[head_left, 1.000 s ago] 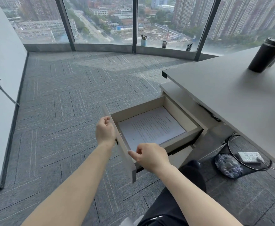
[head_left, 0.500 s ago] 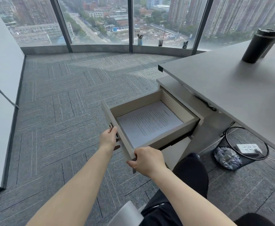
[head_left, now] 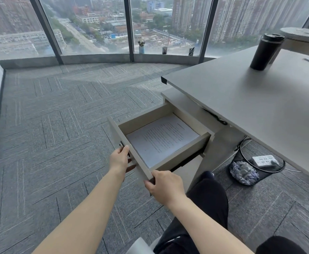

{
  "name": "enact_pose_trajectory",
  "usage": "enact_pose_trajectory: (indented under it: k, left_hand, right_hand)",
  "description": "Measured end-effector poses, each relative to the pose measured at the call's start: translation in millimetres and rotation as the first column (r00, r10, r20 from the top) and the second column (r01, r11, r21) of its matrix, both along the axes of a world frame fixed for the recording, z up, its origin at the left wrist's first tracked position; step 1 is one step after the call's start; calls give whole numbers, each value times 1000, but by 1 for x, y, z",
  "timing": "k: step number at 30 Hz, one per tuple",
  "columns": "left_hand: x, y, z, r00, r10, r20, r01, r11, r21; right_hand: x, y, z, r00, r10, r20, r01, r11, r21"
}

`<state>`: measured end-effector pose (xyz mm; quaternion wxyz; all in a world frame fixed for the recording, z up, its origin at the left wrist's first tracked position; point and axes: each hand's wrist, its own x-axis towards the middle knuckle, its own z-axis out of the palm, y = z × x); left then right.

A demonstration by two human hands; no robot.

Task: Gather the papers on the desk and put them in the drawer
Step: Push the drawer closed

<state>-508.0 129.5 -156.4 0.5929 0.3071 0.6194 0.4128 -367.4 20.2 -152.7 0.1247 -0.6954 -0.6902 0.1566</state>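
The beige drawer under the desk stands pulled out. A stack of printed white papers lies flat inside it. My left hand rests against the outside of the drawer's front panel, fingers on its top edge near a small metal lock. My right hand grips the near corner of that same front panel. Neither hand holds paper.
The grey desk spreads to the right with a black tumbler on it. Beneath it sit a mesh bin and a white power strip with cables. Grey carpet and floor-to-ceiling windows lie ahead; my dark-trousered leg is below the drawer.
Both hands came down from above the drawer onto its front panel. The drawer has slid in a little toward the desk.
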Motion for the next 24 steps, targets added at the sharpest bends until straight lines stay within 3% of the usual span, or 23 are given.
enact_pose_trajectory:
  k: [12,24]
  left_hand:
    - [44,25,-2,996,-10,86,15,998,-58]
    - [92,49,-1,987,6,158,16,991,-133]
  right_hand:
    - [35,3,-13,922,-324,-211,322,946,-45]
    - [66,11,-21,743,-486,-461,525,850,-50]
